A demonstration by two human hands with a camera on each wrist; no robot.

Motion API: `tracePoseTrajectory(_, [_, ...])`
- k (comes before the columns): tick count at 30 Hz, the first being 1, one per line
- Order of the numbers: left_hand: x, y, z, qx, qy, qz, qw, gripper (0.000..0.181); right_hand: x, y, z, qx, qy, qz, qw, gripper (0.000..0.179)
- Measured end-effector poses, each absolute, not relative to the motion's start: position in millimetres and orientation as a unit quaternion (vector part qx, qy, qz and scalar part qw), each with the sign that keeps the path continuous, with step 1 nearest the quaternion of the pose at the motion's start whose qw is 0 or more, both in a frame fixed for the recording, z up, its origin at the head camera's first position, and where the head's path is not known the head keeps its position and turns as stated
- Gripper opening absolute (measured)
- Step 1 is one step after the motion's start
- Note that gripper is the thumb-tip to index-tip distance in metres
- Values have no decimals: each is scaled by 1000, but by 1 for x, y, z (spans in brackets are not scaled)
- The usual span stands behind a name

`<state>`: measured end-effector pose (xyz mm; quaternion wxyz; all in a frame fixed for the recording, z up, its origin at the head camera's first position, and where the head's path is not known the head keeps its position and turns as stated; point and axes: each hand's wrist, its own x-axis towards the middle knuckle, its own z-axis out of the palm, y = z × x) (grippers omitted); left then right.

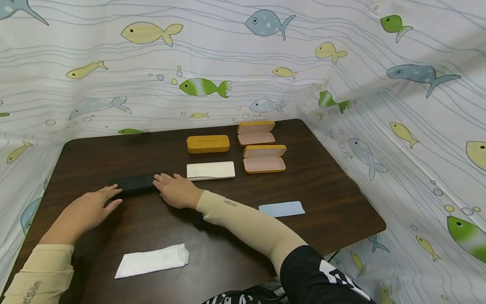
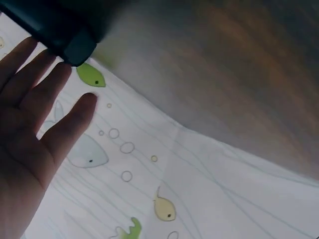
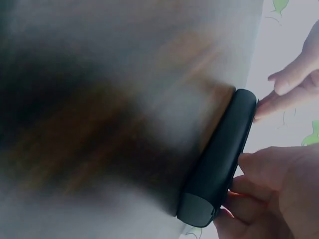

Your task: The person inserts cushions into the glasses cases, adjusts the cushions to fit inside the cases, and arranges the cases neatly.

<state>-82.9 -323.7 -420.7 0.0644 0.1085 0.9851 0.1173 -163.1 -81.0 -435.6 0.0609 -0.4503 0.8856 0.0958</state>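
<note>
head view: see a long black case point(image 1: 137, 183) lying on the dark table point(image 1: 319, 181), left of centre, between the left hand point(image 1: 85, 212) and the right hand point(image 1: 178, 191). running lengthwise from left to right, with the right end slightly farther from the body. lying ahead and rightward of the left hand, leftward of the right hand; no nearer to one than to the other, with a hand at each end. touched at the left end by straight left fingertips, with the thumb spread well apart. met at the right end by loosely extended right fingers, reaching across from the right; not wrapped round the case as far as shown, though cannot tell how firmly pressed. just beyond the right hand, note a folded cream cloth point(image 1: 210, 169); nearer the body, a folded white cloth point(image 1: 152, 261), well apart from the case.
</note>
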Motion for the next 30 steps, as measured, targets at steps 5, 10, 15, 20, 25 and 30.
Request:
tracePoseTrajectory(5, [-85, -320, -418, 111, 982, 120, 90, 60, -165, -75, -430, -452, 884, 98, 67, 54])
tracePoseTrajectory(10, [-81, -321, -419, 109, 980, 131, 100, 58, -150, -68, -423, -448, 889, 93, 22, 50])
tracePoseTrajectory(15, [-73, -316, -416, 125, 980, 134, 81, 47, -124, -54, -423, -433, 900, 46, 27, 20])
tracePoseTrajectory(20, [-58, -305, -415, 150, 974, 152, 80, 35, -96, -35, -423, -419, 903, 11, 94, 17])
tracePoseTrajectory(25, [-40, -288, -419, 190, 950, 204, 141, 27, -75, -21, -420, -415, 892, 10, 177, 25])
tracePoseTrajectory(30, [-27, -275, -421, 219, 913, 259, 225, 26, -60, -17, -419, -422, 884, 8, 202, 33])
